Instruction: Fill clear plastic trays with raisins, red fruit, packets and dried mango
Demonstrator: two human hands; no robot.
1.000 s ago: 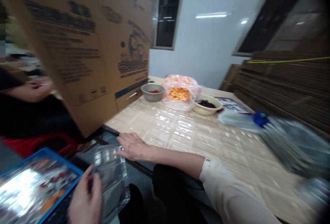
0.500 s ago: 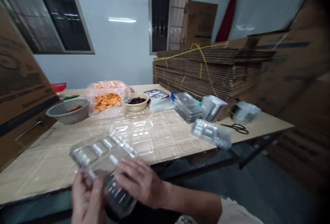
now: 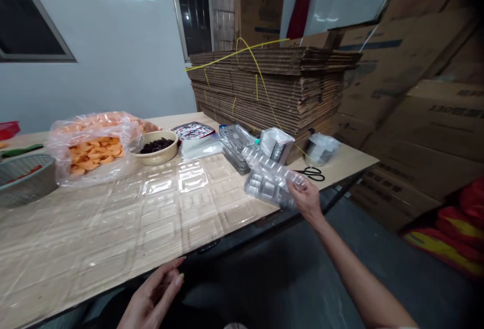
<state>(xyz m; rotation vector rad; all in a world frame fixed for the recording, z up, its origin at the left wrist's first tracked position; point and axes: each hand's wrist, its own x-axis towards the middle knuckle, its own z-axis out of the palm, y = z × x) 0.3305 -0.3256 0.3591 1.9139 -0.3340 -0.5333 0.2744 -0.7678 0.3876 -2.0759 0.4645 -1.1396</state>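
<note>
Swung rightward, the right hand (image 3: 307, 199) grips a clear tray (image 3: 273, 165) over a second tray (image 3: 263, 188), leaving the left hand (image 3: 156, 294) free and empty

At 0.5 s ago both hands were on one clear compartment tray (image 3: 269, 161), well left of the scissors (image 3: 314, 173). Now: left hand (image 3: 156, 294) has let go, fingers (image 3: 163, 270) loosely curled, well left of the scissors. Right hand (image 3: 305, 199) has carried the tray over to just left of them, overlapping a second tray (image 3: 260, 187). View swung right; red-and-yellow bundle (image 3: 449, 230) now visible, right of the scissors.
</note>
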